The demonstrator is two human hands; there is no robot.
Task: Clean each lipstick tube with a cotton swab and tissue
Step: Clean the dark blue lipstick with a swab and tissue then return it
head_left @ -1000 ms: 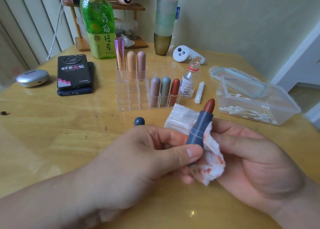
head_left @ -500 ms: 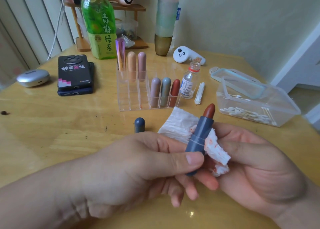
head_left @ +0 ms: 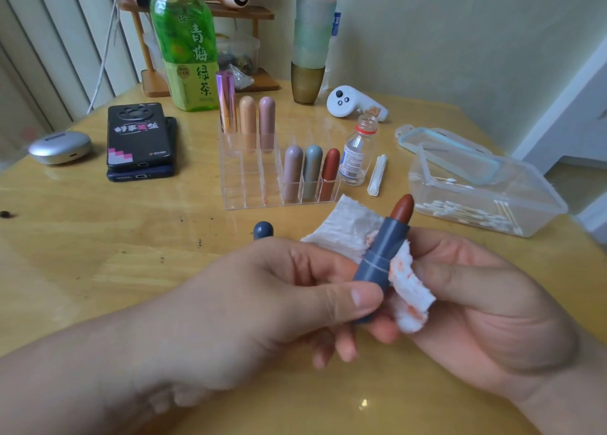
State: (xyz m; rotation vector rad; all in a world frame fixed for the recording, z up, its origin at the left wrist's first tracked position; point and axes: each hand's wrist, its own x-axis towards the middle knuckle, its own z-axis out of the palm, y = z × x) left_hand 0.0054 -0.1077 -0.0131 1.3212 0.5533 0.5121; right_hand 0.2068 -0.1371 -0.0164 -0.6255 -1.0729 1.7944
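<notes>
The rounded slate-blue cap [head_left: 262, 230] stands on the table just beyond the left hand [head_left: 262, 300], which pinches the slate-blue plastic lipstick tube [head_left: 382, 254] low between thumb and forefinger, lower fingers now loosened. The tube tilts near centre, brick-red bullet up. The stained white tissue [head_left: 410, 290], bunched round its base a second ago, sits to its right, pinched in the curled fingers of the right hand [head_left: 486, 303]. The barrel wipe looks nearly done.
</notes>
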